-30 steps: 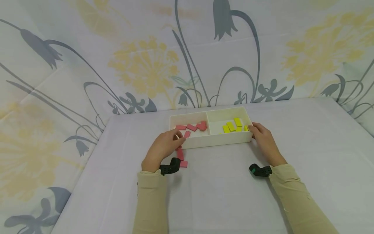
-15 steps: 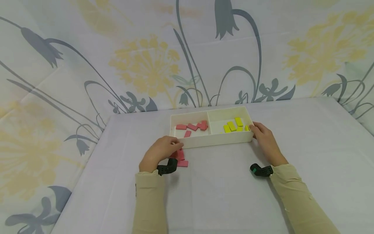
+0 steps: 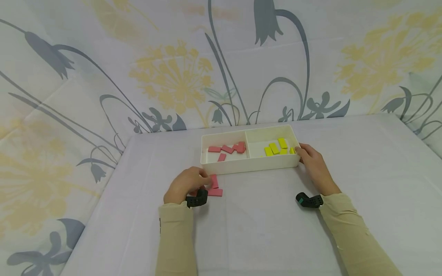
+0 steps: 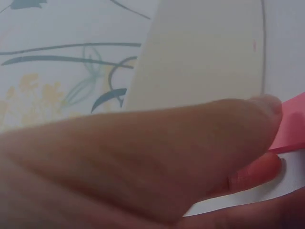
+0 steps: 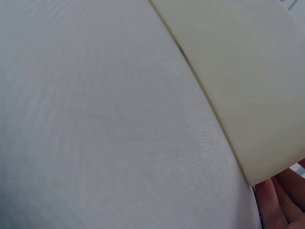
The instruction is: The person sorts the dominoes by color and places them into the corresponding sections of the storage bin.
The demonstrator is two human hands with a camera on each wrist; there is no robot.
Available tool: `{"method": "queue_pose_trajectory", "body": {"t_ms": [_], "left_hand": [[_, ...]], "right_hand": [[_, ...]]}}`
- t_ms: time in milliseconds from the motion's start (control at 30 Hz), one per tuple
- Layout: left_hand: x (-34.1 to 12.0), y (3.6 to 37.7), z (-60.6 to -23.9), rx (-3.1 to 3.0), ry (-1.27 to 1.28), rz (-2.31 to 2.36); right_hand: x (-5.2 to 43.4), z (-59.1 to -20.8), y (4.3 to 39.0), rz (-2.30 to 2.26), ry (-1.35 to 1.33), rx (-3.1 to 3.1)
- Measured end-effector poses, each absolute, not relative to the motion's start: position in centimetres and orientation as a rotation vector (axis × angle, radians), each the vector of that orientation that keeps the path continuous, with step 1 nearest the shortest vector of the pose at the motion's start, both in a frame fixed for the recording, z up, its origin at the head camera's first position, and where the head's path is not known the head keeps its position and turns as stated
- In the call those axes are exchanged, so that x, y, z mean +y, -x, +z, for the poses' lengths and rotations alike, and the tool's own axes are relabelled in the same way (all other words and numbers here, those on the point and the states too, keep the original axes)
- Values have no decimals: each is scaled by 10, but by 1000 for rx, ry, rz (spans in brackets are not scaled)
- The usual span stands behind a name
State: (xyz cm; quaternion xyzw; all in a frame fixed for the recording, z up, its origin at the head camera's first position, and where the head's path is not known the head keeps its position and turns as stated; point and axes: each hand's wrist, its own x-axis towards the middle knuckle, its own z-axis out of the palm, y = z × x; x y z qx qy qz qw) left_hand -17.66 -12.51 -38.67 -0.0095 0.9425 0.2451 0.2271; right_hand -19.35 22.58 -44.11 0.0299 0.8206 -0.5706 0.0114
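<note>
A white two-compartment box [image 3: 248, 165] holds several pink tiles [image 3: 226, 149] on its left side and several yellow tiles [image 3: 274, 148] on its right. My left hand [image 3: 186, 184] is low over the table in front of the box's left end, among loose pink tiles [image 3: 215, 192]. In the left wrist view the thumb tip overlaps a pink tile [image 4: 293, 124], with a fingertip just below; whether they pinch it is hidden. My right hand [image 3: 314, 166] grips the box's right end, thumb near the rim; in the right wrist view its fingers [image 5: 271, 205] are against the corner.
A pale cloth covers the table [image 3: 262, 226], and a flower-patterned cloth [image 3: 172, 76] rises behind the box. Small black cameras [image 3: 309, 201] are strapped at both wrists.
My left hand has drawn back from above the box's front left rim, down toward the loose pink tiles on the table. The right hand has kept its grip on the box.
</note>
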Motion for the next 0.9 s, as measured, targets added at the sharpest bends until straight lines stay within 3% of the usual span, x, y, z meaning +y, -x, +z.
{"method": "queue_pose_trajectory", "body": {"t_ms": [900], "left_hand": [[-74, 168, -388, 2661, -275, 536]], "right_hand": [[227, -438, 192, -1758, -109, 2560]]}}
